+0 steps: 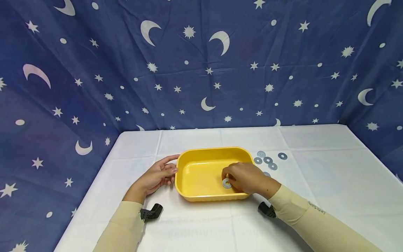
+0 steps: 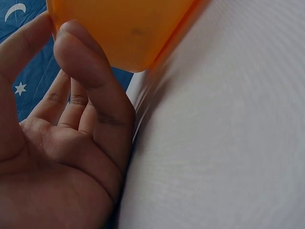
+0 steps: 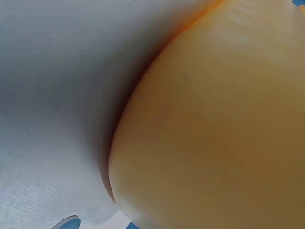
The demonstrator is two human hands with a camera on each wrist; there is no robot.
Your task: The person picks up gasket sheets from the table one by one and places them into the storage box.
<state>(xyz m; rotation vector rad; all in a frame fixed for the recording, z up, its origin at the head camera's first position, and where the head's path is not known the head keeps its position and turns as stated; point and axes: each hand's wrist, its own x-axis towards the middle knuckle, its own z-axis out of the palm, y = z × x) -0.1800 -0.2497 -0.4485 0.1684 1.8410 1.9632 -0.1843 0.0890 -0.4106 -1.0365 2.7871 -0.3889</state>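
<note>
A yellow rectangular tray (image 1: pixel 201 198) with rounded corners sits on the white-covered table. At its left end my left hand (image 1: pixel 157 176) touches the outer wall, thumb at the rim and index finger reaching toward the back corner. The left wrist view has the thumb (image 2: pixel 83 52) and index finger against the orange-looking tray (image 2: pixel 124 33). My right hand (image 1: pixel 245 177) reaches down inside the tray's right half, pinching a flat metal washer (image 1: pixel 225 184) at the fingertips. In the right wrist view, the tray's outer wall (image 3: pixel 214 124) hides the hand.
Several loose grey washers (image 1: pixel 268 160) lie right of the tray, one washer (image 1: pixel 282 156) a little apart. Part of a washer (image 3: pixel 70 223) shows at the bottom of the right wrist view. A blue star-and-moon cloth (image 1: pixel 201 70) hangs behind and beside the table.
</note>
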